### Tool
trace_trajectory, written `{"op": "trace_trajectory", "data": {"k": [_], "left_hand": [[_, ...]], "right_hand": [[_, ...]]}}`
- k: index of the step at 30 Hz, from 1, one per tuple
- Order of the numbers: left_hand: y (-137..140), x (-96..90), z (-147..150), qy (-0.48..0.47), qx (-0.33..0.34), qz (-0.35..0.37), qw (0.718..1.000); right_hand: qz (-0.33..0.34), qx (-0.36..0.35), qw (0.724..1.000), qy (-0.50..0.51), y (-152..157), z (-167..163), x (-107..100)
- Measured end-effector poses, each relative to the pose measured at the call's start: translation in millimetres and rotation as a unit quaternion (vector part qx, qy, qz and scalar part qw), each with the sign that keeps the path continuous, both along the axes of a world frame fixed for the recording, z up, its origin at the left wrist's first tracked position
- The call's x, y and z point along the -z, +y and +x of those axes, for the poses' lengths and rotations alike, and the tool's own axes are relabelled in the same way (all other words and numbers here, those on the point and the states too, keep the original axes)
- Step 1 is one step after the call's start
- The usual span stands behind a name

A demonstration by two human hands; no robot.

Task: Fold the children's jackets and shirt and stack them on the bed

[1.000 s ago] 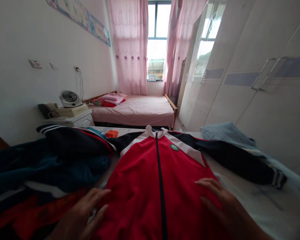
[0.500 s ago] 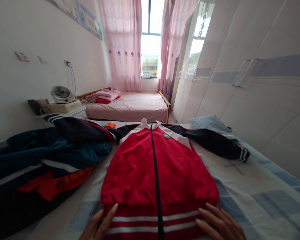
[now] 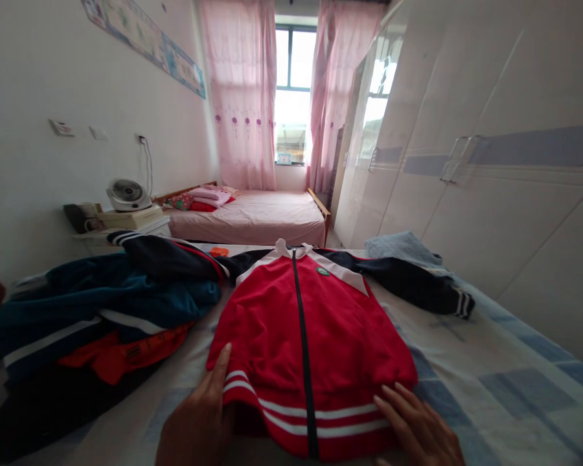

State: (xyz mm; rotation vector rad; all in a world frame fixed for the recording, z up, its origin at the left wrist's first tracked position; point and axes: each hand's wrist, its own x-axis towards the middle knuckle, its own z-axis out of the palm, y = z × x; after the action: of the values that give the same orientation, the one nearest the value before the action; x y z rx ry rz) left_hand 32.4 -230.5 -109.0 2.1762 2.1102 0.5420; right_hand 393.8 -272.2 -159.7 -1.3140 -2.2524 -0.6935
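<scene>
Jacket (image 3: 330,336) is laid lengthwise toward the bed's (image 3: 525,388) far edge; the near hem (image 3: 347,421) is held raised by the left hand (image 3: 197,414), touched by the right hand (image 3: 420,424), whose grip cannot be told.

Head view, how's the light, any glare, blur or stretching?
Head view: window blown nearly white, with its glare mirrored on the glossy wardrobe; head view: wardrobe stretched toward the right edge; head view: badge on the red jacket too soft to read.
</scene>
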Motion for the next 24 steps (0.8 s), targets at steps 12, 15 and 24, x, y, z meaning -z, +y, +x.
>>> {"op": "trace_trajectory", "data": {"k": [12,15,24], "left_hand": [[12,-1.1,-5,-0.08,0.059,0.037,0.994],[17,-32.6,-10,-0.093,0.076,0.12,0.985],[1,-71.2,-13,-0.004,0.212,0.286,0.934]], "right_hand": [[-0.048,0.147,0.984,0.089,12,19,-18],[-0.105,0.176,0.967,0.149,26,17,-55],[-0.019,0.138,0.97,0.197,36,38,-92]]}}
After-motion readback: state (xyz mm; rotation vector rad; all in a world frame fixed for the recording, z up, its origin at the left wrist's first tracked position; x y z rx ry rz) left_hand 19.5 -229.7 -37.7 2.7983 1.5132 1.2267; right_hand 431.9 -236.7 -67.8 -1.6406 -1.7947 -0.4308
